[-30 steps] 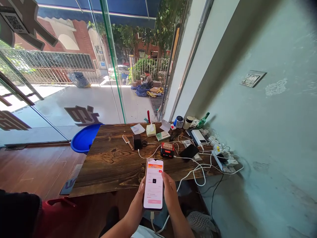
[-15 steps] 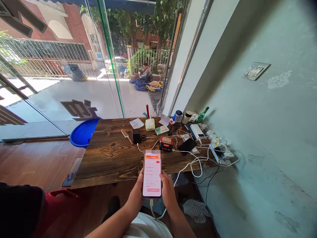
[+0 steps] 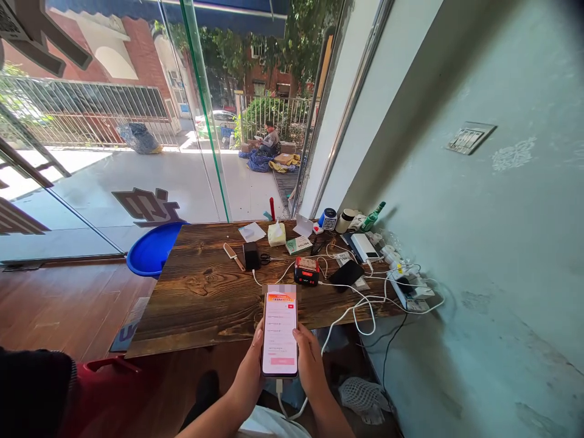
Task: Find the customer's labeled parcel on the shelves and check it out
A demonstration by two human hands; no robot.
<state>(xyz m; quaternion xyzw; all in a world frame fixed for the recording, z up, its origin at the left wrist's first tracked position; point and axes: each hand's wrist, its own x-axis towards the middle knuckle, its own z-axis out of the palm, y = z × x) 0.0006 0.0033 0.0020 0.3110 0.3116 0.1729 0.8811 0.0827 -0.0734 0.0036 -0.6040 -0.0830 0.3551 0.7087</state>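
Two bare forearms, no sleeves, left hand (image 3: 250, 372) and right hand (image 3: 309, 365) without rings or watch; white cloth at lap.

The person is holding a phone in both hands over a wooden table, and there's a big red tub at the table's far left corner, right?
Nearly. The tub is blue, not red, as the head view shows. The rest holds: both hands, left and right, hold the phone over the wooden table.
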